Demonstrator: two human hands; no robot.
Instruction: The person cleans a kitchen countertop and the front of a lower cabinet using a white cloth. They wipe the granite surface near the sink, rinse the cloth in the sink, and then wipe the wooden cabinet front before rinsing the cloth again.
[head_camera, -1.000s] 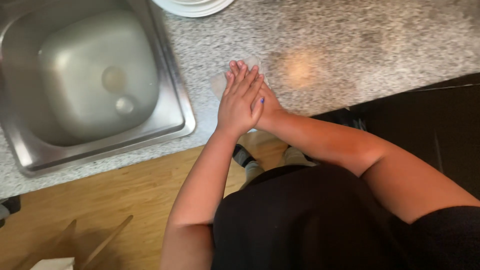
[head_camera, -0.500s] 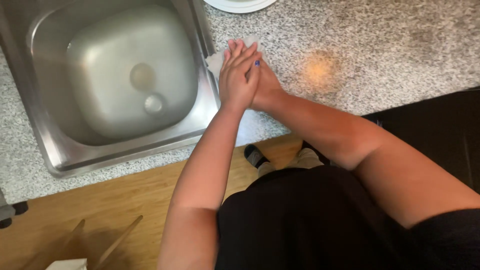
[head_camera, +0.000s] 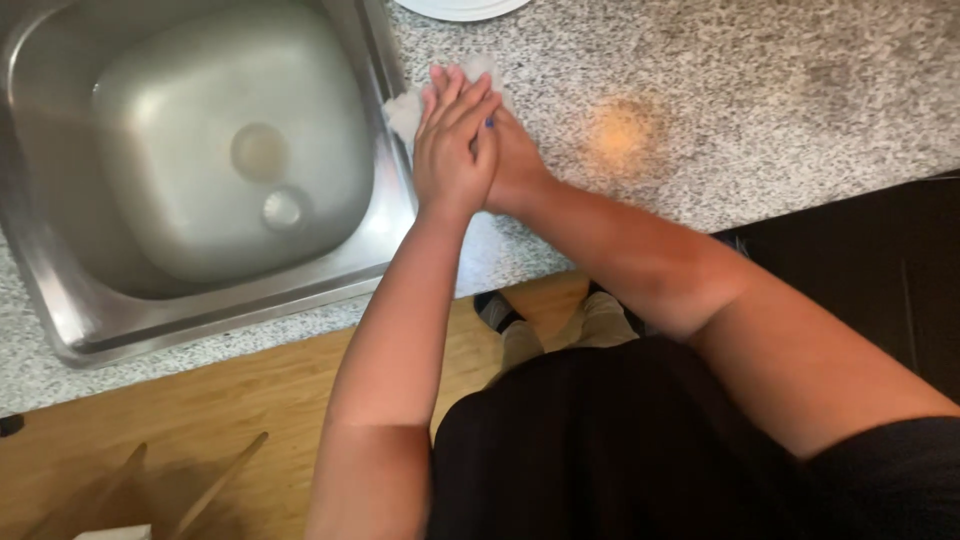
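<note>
My left hand (head_camera: 452, 140) lies flat on top of my right hand (head_camera: 520, 165), fingers straight and together. Both press down on a white cloth (head_camera: 404, 106) spread on the speckled granite counter (head_camera: 750, 90). The cloth's edges show past my fingertips, next to the right rim of the steel sink (head_camera: 396, 205). My right hand's fingers are mostly hidden under the left.
The sink basin has a drain (head_camera: 260, 152) and looks bare. The edge of a white plate (head_camera: 460, 8) shows at the top. A pale orange patch (head_camera: 620, 135) marks the counter to the right. Wooden floor (head_camera: 200, 420) and my feet (head_camera: 520, 335) lie below.
My stacked hands and the cloth have slid along the counter toward the sink's right rim, and now lie beside it.
</note>
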